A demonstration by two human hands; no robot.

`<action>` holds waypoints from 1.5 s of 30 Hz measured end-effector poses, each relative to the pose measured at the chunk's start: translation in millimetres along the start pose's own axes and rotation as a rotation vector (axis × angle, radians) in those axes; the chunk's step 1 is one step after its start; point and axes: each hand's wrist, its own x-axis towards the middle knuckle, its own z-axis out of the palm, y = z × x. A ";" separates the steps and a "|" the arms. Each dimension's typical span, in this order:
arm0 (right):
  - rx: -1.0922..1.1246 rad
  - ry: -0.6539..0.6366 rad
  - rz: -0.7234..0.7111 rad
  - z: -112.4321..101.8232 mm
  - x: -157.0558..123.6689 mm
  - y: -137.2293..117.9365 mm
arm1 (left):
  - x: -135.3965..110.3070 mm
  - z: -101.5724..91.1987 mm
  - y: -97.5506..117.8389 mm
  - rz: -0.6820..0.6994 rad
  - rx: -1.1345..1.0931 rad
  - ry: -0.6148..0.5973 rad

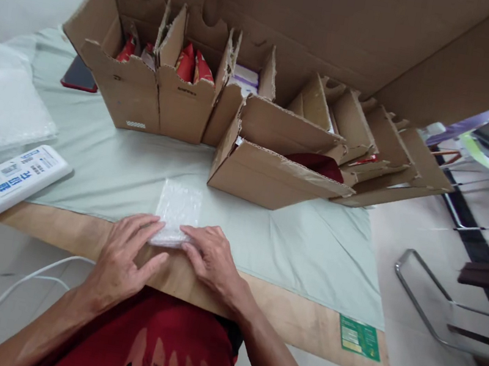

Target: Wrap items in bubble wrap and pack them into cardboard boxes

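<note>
A small clear piece of bubble wrap lies flat near the front edge of the table. My left hand rests at its left side, fingers stretched out with the fingertips touching the wrap and the thumb spread apart. On the right side, my right hand has its index finger on top of the wrap and its thumb at the near corner, pinching that edge. Whether anything is inside the wrap, I cannot tell.
Cardboard bins stand in a row behind, some with red packets. A lower cardboard box holds dark red cloth. At left are a white power bank with a cable and a bubble wrap stack. A green card lies front right.
</note>
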 end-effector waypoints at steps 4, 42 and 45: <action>-0.013 0.078 0.105 -5.2 -5.8 -6.1 | 2.7 2.6 -5.0 -0.070 0.012 -0.034; -0.120 0.732 0.069 -229.7 -27.5 -9.3 | 165.4 13.9 67.0 0.279 -0.014 0.250; -0.316 0.829 0.002 -261.4 1.7 1.6 | 179.7 24.0 64.8 0.300 0.005 0.244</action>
